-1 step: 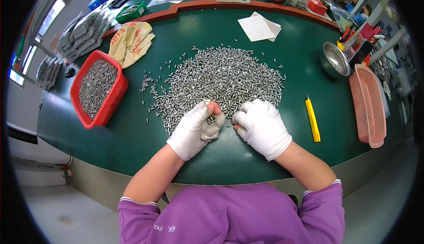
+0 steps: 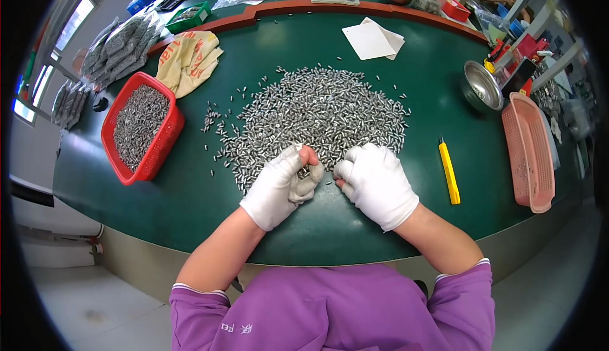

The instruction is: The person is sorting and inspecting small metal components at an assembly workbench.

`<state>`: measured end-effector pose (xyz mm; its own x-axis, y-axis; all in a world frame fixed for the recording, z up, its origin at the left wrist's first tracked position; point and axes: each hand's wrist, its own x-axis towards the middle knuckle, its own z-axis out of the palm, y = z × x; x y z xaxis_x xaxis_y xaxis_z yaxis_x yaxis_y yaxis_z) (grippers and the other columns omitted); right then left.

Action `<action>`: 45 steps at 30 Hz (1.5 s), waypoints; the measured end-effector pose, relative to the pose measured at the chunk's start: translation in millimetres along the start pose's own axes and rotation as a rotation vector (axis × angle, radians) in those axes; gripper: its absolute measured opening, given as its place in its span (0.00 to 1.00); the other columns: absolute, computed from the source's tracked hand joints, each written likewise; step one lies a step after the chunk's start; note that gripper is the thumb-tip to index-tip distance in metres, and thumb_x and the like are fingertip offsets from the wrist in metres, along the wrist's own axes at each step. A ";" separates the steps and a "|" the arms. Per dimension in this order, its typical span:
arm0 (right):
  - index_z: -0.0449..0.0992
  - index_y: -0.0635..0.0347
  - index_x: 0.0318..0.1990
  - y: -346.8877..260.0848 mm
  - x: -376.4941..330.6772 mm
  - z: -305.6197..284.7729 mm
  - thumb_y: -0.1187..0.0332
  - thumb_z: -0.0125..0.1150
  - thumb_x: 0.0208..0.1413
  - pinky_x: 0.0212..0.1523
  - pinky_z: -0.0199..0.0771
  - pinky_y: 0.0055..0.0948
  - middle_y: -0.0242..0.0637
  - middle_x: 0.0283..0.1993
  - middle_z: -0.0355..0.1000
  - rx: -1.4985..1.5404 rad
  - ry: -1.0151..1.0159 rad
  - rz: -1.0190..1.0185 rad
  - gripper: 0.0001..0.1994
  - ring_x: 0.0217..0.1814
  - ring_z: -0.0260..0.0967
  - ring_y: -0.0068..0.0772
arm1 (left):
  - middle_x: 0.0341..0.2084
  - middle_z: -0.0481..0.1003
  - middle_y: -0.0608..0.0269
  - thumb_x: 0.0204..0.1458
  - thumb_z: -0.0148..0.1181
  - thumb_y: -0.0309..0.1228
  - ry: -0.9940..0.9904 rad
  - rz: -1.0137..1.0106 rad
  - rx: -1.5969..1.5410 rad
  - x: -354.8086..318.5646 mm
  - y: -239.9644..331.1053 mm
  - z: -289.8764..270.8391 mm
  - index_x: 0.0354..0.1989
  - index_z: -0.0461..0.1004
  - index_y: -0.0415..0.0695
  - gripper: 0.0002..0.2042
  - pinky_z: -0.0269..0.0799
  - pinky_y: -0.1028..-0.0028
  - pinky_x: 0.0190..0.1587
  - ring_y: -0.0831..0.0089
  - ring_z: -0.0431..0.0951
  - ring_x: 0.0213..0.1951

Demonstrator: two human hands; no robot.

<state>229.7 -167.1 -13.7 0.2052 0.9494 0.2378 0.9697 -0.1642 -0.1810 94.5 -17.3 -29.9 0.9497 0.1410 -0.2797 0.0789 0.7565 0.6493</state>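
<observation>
A broad heap of small silvery metal cylinders (image 2: 323,110) lies on the green tabletop in front of me. At its near edge my left hand (image 2: 282,176), in a white glove with bare fingertips showing, is closed. A few metal cylinders (image 2: 304,172) show inside the curl of its fingers. My right hand (image 2: 377,179), gloved the same way, is closed beside it, knuckles up and fingers bent under. Whatever the right fingers pinch is hidden. A single loose cylinder (image 2: 328,183) lies on the table between the two hands.
Left of the heap stands a red basket (image 2: 174,125) full of similar pieces, by a yellowish cloth bag (image 2: 187,62). To the right are a yellow utility knife (image 2: 448,170), a metal bowl (image 2: 482,86) and a pink basket (image 2: 530,154). White papers (image 2: 371,39) lie behind the heap.
</observation>
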 end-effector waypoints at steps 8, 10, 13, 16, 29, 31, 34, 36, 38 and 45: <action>0.77 0.57 0.34 1.2 0.8 -4.0 0.74 0.66 0.45 0.36 0.70 0.28 0.35 0.33 0.68 0.638 0.149 0.145 0.07 0.35 0.68 0.32 | 0.30 0.72 0.66 0.56 0.57 0.31 0.000 -0.098 0.097 -3.5 -2.2 12.3 0.44 0.68 0.46 0.09 0.52 0.86 0.23 0.87 0.57 0.19; 0.78 0.58 0.34 -1.6 1.4 -6.3 0.75 0.64 0.48 0.37 0.70 0.25 0.33 0.34 0.67 0.926 0.089 0.242 0.05 0.35 0.68 0.27 | 0.30 0.72 0.66 0.56 0.58 0.30 -0.058 -0.087 0.086 -3.0 -5.9 9.6 0.44 0.68 0.47 0.09 0.52 0.86 0.23 0.87 0.57 0.20; 0.78 0.59 0.33 -0.5 1.2 -7.3 0.75 0.64 0.50 0.37 0.70 0.24 0.32 0.35 0.67 0.873 0.104 0.224 0.03 0.35 0.68 0.25 | 0.28 0.71 0.68 0.56 0.57 0.29 -0.042 -0.081 0.142 -1.7 -5.3 9.9 0.44 0.68 0.47 0.09 0.52 0.86 0.23 0.87 0.58 0.21; 0.78 0.58 0.33 1.5 0.8 -5.6 0.75 0.65 0.47 0.36 0.69 0.24 0.33 0.34 0.68 0.813 0.140 0.212 0.05 0.35 0.68 0.28 | 0.29 0.71 0.68 0.57 0.56 0.30 -0.033 -0.086 0.133 -1.9 -4.1 11.5 0.42 0.68 0.47 0.07 0.52 0.86 0.23 0.87 0.58 0.21; 0.75 0.52 0.28 5.5 2.0 5.6 0.66 0.66 0.38 0.34 0.70 0.37 0.32 0.31 0.70 0.126 0.096 -0.136 0.08 0.34 0.68 0.39 | 0.28 0.73 0.70 0.57 0.56 0.37 -0.037 -0.037 0.118 -0.6 -4.7 7.9 0.39 0.71 0.44 0.10 0.52 0.84 0.23 0.86 0.57 0.18; 0.75 0.52 0.28 3.6 2.9 6.4 0.66 0.66 0.38 0.34 0.70 0.38 0.32 0.31 0.70 0.080 0.089 -0.139 0.08 0.34 0.68 0.39 | 0.27 0.72 0.70 0.58 0.55 0.38 -0.032 -0.035 0.121 -1.3 -3.7 10.3 0.39 0.71 0.44 0.11 0.52 0.84 0.22 0.86 0.56 0.18; 0.75 0.52 0.28 2.9 3.4 7.1 0.66 0.66 0.38 0.32 0.69 0.38 0.32 0.31 0.70 0.089 0.112 -0.136 0.08 0.33 0.68 0.39 | 0.24 0.69 0.70 0.58 0.54 0.40 -0.039 -0.025 0.115 -1.8 -3.8 9.8 0.39 0.71 0.43 0.12 0.51 0.83 0.22 0.85 0.55 0.18; 0.75 0.51 0.28 4.7 3.0 6.5 0.65 0.66 0.38 0.32 0.69 0.38 0.32 0.31 0.70 0.174 0.095 -0.171 0.08 0.33 0.68 0.39 | 0.23 0.68 0.70 0.58 0.54 0.40 -0.050 -0.018 0.105 -1.7 -3.5 7.2 0.39 0.71 0.43 0.12 0.50 0.83 0.21 0.85 0.55 0.17; 0.75 0.51 0.28 6.6 3.3 6.4 0.65 0.66 0.38 0.32 0.69 0.37 0.32 0.31 0.70 0.180 0.100 -0.194 0.08 0.33 0.68 0.39 | 0.27 0.71 0.70 0.60 0.52 0.39 -0.116 -0.057 0.038 -1.7 -2.6 4.5 0.38 0.71 0.44 0.10 0.51 0.85 0.22 0.85 0.58 0.20; 0.75 0.51 0.30 4.7 4.7 4.4 0.66 0.67 0.38 0.33 0.68 0.37 0.30 0.31 0.70 0.153 0.049 -0.238 0.09 0.34 0.68 0.38 | 0.27 0.71 0.70 0.59 0.53 0.38 -0.065 -0.054 -0.014 -3.2 -0.3 5.3 0.39 0.71 0.44 0.10 0.52 0.85 0.22 0.86 0.58 0.20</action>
<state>234.7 -162.2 -17.7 -0.0157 0.9417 0.3360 0.9608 0.1073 -0.2557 93.1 -21.3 -25.4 0.9618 0.0581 -0.2674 0.1270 0.7709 0.6242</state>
